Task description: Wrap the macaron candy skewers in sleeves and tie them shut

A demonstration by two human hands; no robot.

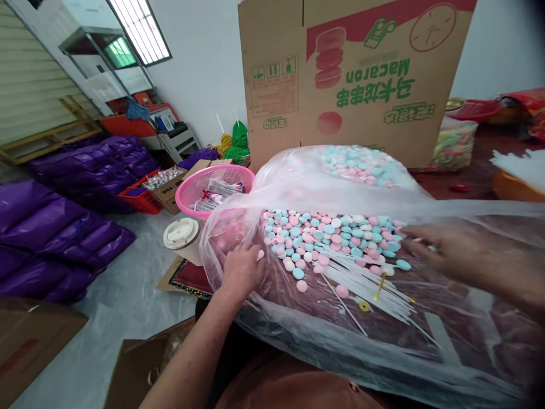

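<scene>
A pile of pink, blue and white round candies lies on clear plastic sheeting over a dark red tabletop. White thin sticks lie in a loose bundle in front of the candies. My left hand is closed at the left of the pile, beside the plastic, with a small pale thing at its fingertips. At the right edge of the pile is my right hand, blurred by motion; a pale spot shows by its fingers, but I cannot make out a hold. A yellow ring lies near the sticks.
Behind the pile stands a large cardboard box with macaron print. A pink basket of packaging and a lidded cup are at left. Purple bags lie on the floor, and an orange bowl of white sticks stands at right.
</scene>
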